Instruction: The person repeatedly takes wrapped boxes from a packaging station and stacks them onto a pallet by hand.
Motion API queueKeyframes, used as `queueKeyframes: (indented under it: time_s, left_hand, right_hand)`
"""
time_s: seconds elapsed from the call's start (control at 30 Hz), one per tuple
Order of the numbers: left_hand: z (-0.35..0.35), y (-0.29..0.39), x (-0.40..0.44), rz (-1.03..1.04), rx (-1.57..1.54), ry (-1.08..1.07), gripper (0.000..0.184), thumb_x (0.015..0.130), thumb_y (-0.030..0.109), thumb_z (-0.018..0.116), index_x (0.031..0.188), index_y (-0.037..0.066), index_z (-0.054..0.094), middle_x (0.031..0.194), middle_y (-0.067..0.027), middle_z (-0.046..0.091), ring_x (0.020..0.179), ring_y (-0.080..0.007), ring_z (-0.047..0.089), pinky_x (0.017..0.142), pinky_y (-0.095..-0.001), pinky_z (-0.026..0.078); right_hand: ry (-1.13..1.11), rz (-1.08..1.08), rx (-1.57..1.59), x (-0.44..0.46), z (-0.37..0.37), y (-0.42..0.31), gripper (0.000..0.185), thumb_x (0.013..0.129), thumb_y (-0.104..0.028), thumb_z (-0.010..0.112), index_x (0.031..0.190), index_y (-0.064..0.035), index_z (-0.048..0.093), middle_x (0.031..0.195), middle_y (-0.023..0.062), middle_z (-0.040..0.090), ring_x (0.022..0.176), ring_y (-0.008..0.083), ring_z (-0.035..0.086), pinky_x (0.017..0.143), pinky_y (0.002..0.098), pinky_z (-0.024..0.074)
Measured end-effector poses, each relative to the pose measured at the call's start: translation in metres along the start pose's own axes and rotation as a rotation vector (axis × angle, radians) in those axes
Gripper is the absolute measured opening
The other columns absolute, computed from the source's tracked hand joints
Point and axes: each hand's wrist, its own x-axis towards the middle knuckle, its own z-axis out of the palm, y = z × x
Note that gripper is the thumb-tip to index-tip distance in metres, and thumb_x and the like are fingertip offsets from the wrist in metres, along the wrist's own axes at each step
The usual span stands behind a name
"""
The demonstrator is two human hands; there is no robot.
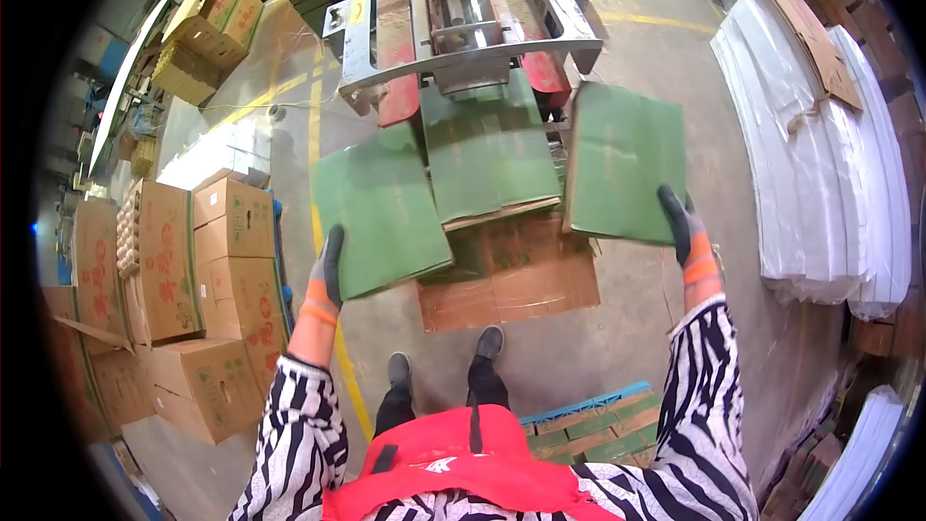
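A green cardboard box spreads out before me, its middle part [492,159] lying at the sealing machine. My left hand [333,263], in a dark glove with an orange cuff, is at the outer edge of the left green flap [381,212], its fingers mostly behind the cardboard. At the lower right corner of the right green flap [627,159], my right hand [679,222] presses its gloved fingers on the edge. Below the middle part, a brown cardboard flap [511,280] with shiny tape hangs over the floor.
The metal machine [468,53] with red side plates stands ahead. Stacked brown boxes [236,299] are at the left. White wrapped sheets [801,154] stand at the right. A blue-edged pallet [588,405] bearing green cardboard lies by my legs.
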Motion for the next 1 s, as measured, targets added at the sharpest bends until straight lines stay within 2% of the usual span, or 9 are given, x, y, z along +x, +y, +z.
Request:
queueKeyframes:
  time_s: [0.07, 0.2, 0.37, 0.63, 0.67, 0.83, 0.87, 0.93, 1.0]
  left_hand:
    - [-0.005, 0.011, 0.018, -0.009, 0.193, 0.003, 0.052, 0.090, 0.044, 0.054, 0.123, 0.004, 0.053, 0.113, -0.0077, 0.059, 0.098, -0.0165, 0.058, 0.083, -0.0300, 0.049]
    - [-0.025, 0.010, -0.037, -0.169, 0.252, -0.062, 0.047, 0.091, 0.042, 0.054, 0.119, 0.005, 0.055, 0.108, -0.0062, 0.061, 0.095, -0.0152, 0.060, 0.082, -0.0298, 0.050]
    - [-0.037, -0.028, -0.099, -0.069, 0.133, 0.038, 0.044, 0.093, 0.040, 0.051, 0.120, 0.005, 0.054, 0.107, -0.0068, 0.062, 0.094, -0.0166, 0.061, 0.081, -0.0303, 0.051]
    - [-0.066, -0.015, -0.022, -0.092, 0.240, -0.062, 0.050, 0.090, 0.047, 0.053, 0.119, 0.007, 0.055, 0.108, -0.0067, 0.063, 0.092, -0.0187, 0.062, 0.079, -0.0312, 0.052]
    - [-0.055, -0.004, -0.025, -0.192, 0.245, -0.078, 0.056, 0.090, 0.049, 0.051, 0.128, 0.007, 0.050, 0.119, -0.0074, 0.059, 0.104, -0.0201, 0.057, 0.091, -0.0329, 0.047]
    - [-0.032, 0.018, -0.003, -0.423, 0.271, -0.352, 0.062, 0.093, 0.049, 0.042, 0.137, 0.007, 0.038, 0.131, -0.0115, 0.050, 0.115, -0.0300, 0.051, 0.099, -0.0458, 0.040]
    - [0.010, 0.025, -0.012, -0.377, 0.371, -0.559, 0.067, 0.092, 0.051, 0.045, 0.140, 0.006, 0.033, 0.135, -0.0102, 0.046, 0.119, -0.0279, 0.047, 0.101, -0.0423, 0.038]
    - [0.059, 0.024, 0.011, -0.458, 0.512, -0.714, 0.073, 0.091, 0.055, 0.044, 0.143, 0.006, 0.027, 0.138, -0.0122, 0.041, 0.123, -0.0301, 0.042, 0.105, -0.0434, 0.032]
    - [0.100, -0.012, 0.067, -0.223, 0.817, -0.853, 0.066, 0.095, 0.047, 0.041, 0.143, 0.004, 0.027, 0.143, -0.0086, 0.035, 0.128, -0.0231, 0.036, 0.107, -0.0365, 0.028]
  right_hand:
    - [-0.174, 0.090, -0.057, 0.022, 0.005, -0.008, 0.071, 0.078, -0.040, 0.071, 0.132, -0.0010, 0.043, 0.118, 0.0089, 0.057, 0.102, 0.0167, 0.056, 0.085, 0.0288, 0.0472]
    - [-0.197, 0.133, -0.212, -0.043, -0.003, 0.003, 0.067, 0.079, -0.034, 0.071, 0.131, 0.0000, 0.044, 0.116, 0.0094, 0.058, 0.098, 0.0157, 0.058, 0.085, 0.0290, 0.0483]
    - [-0.064, 0.185, 0.006, -0.132, -0.020, 0.052, 0.059, 0.080, -0.025, 0.070, 0.129, -0.0016, 0.046, 0.116, 0.0081, 0.058, 0.104, 0.0162, 0.055, 0.089, 0.0294, 0.0460]
    - [-0.033, 0.151, -0.171, -0.097, -0.009, 0.061, 0.076, 0.076, -0.036, 0.074, 0.134, 0.0010, 0.040, 0.120, 0.0119, 0.057, 0.106, 0.0162, 0.055, 0.087, 0.0283, 0.0466]
    - [-0.023, 0.159, -0.143, -0.105, -0.007, 0.065, 0.080, 0.075, -0.038, 0.074, 0.135, 0.0022, 0.038, 0.122, 0.0131, 0.056, 0.108, 0.0176, 0.055, 0.088, 0.0289, 0.0464]
    - [0.289, 0.328, -0.214, -0.235, -0.027, 0.127, 0.103, 0.068, -0.052, 0.076, 0.139, 0.0057, 0.029, 0.132, 0.0189, 0.048, 0.116, 0.0249, 0.051, 0.095, 0.0321, 0.0429]
    - [0.363, 0.358, -0.217, -0.275, -0.024, 0.131, 0.107, 0.066, -0.055, 0.076, 0.140, 0.0042, 0.027, 0.133, 0.0195, 0.046, 0.118, 0.0253, 0.049, 0.097, 0.0325, 0.0411]
    - [0.575, 0.359, 0.065, -0.359, -0.009, 0.162, 0.098, 0.070, -0.046, 0.077, 0.141, 0.0017, 0.029, 0.134, 0.0177, 0.046, 0.121, 0.0229, 0.046, 0.101, 0.0325, 0.0376]
    - [0.714, 0.263, 0.457, -0.435, 0.003, 0.197, 0.090, 0.073, -0.039, 0.077, 0.140, 0.0006, 0.031, 0.134, 0.0152, 0.046, 0.122, 0.0214, 0.045, 0.102, 0.0323, 0.0369]
